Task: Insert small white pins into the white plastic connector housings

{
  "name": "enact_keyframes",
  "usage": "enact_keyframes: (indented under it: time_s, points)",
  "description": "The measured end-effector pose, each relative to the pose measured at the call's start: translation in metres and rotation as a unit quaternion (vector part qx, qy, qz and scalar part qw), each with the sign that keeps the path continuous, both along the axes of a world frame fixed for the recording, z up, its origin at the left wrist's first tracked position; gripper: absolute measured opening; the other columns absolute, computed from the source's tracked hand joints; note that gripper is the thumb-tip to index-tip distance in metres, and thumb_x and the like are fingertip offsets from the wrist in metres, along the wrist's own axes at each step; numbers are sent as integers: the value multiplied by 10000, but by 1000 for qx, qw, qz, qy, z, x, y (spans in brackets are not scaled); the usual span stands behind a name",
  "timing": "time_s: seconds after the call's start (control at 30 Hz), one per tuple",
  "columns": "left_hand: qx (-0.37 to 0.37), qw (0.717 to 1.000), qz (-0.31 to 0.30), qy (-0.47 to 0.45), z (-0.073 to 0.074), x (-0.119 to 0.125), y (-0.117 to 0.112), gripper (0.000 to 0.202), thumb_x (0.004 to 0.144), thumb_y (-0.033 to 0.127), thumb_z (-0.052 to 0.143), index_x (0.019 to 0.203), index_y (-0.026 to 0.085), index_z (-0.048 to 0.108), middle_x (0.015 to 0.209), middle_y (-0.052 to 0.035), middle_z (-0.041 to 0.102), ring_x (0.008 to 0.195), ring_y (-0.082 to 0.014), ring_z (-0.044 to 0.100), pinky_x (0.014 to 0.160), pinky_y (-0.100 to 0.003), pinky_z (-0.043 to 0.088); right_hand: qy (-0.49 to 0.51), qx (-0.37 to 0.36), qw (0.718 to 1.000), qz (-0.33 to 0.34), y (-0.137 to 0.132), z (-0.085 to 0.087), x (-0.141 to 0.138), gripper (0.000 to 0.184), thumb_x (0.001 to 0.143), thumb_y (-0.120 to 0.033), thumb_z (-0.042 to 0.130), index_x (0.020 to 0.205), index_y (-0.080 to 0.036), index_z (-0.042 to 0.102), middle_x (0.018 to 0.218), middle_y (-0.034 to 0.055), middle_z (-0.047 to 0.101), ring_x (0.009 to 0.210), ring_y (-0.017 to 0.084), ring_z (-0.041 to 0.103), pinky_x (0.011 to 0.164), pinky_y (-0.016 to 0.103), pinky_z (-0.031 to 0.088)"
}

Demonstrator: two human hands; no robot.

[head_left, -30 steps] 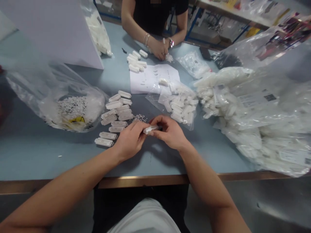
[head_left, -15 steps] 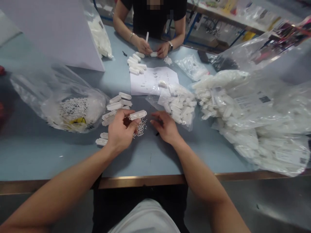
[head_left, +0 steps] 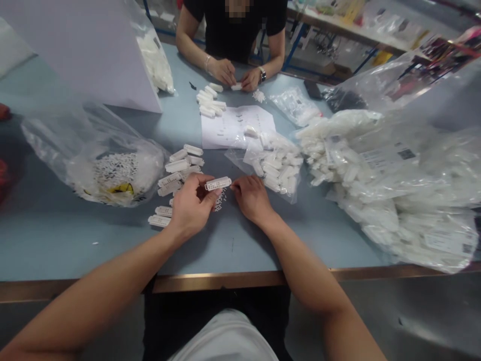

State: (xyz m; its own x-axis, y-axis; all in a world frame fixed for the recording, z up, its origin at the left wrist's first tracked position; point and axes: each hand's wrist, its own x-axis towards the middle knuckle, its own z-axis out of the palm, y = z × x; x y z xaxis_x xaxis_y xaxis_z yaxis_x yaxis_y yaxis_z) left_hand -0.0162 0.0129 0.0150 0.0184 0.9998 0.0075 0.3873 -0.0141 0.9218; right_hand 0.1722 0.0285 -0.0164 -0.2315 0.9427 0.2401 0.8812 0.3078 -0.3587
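Note:
My left hand (head_left: 191, 205) pinches a white plastic connector block (head_left: 218, 183) by its left end and holds it level just above the blue table (head_left: 112, 240). Close to the block's right end, my right hand (head_left: 251, 198) has its fingers curled in a pinch; what they hold is too small to see. Under the block lies a small heap of tiny white pins (head_left: 221, 198). Several more white blocks (head_left: 177, 175) lie in rows left of my left hand.
A clear bag of small white pieces (head_left: 108, 173) lies at the left. Open bags of white blocks (head_left: 280, 163) and a big heap of bags (head_left: 406, 180) fill the right. A printed sheet (head_left: 233, 125) lies in the middle. Across the table a person's hands (head_left: 236, 75) handle blocks.
My hands came apart; the left hand took the block up and left. The right hand went down to the pins, then back toward the block's right end.

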Motion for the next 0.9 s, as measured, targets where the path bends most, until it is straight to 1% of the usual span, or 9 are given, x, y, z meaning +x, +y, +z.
enact_keyframes:
  time_s: [0.13, 0.2, 0.23, 0.33, 0.43, 0.57, 0.63, 0.77, 0.9]
  points:
    - [-6, 999, -16, 40, 0, 0, -1, 336, 844, 454, 642, 1065, 204, 609, 714, 31, 685, 588, -159, 644, 607, -298, 497, 151, -7, 988, -33, -4, 14, 9, 142, 973, -226, 532, 956, -198, 670, 938, 77, 720, 908, 233, 632, 825, 370, 492]
    - [0, 997, -26, 67, 0, 1, -2, 341, 842, 467, 647, 1062, 208, 627, 757, 12, 706, 659, -176, 663, 655, -306, 504, 220, 13, 974, -54, -11, 24, 11, 117, 969, -258, 546, 992, -216, 654, 938, 48, 711, 853, 202, 639, 777, 345, 510]
    - [4, 996, -33, 80, 0, 1, -3, 342, 838, 471, 652, 1058, 209, 638, 781, 4, 715, 690, -183, 668, 676, -309, 506, 236, 29, 970, -50, -15, 29, 11, 107, 969, -256, 549, 999, -223, 646, 939, 39, 706, 841, 191, 640, 770, 337, 514]
    - [20, 992, -52, 116, 2, 3, -6, 317, 835, 460, 654, 1029, 210, 670, 834, -13, 727, 733, -191, 666, 712, -313, 504, 217, 85, 972, 30, -26, 36, 7, 85, 979, -224, 553, 985, -232, 637, 930, 37, 695, 893, 189, 639, 801, 340, 521]
    - [26, 987, -66, 141, 3, 3, -9, 325, 844, 478, 639, 1014, 206, 689, 861, -24, 731, 745, -197, 661, 700, -311, 495, 172, 154, 967, 105, -30, 35, 2, 110, 993, -185, 553, 981, -234, 650, 918, 46, 677, 916, 194, 611, 838, 353, 516]
    - [30, 985, -81, 147, 3, 3, -10, 359, 853, 503, 615, 1027, 199, 692, 868, -32, 733, 752, -199, 661, 726, -315, 510, 154, 221, 955, 126, -30, 30, -1, 116, 1003, -181, 569, 989, -235, 671, 879, 46, 648, 894, 192, 583, 818, 341, 527]
    - [33, 985, -84, 148, 4, 4, -10, 358, 849, 493, 607, 1036, 200, 693, 886, -38, 737, 764, -203, 662, 741, -319, 519, 148, 222, 956, 126, -30, 29, -1, 122, 1006, -191, 569, 994, -242, 680, 878, 47, 647, 902, 195, 591, 816, 344, 536]
    - [34, 984, -88, 151, 5, 4, -10, 344, 851, 465, 587, 1044, 199, 689, 897, -46, 740, 778, -212, 670, 728, -325, 522, 144, 191, 964, 117, -32, 29, -1, 152, 1013, -221, 560, 985, -264, 703, 876, 50, 650, 918, 205, 607, 818, 371, 538]
    - [35, 983, -92, 153, 4, 3, -11, 335, 848, 452, 580, 1040, 199, 686, 895, -48, 740, 782, -217, 669, 742, -334, 526, 153, 182, 964, 119, -33, 31, -1, 161, 1012, -221, 562, 981, -257, 715, 867, 54, 648, 927, 206, 605, 808, 365, 532]
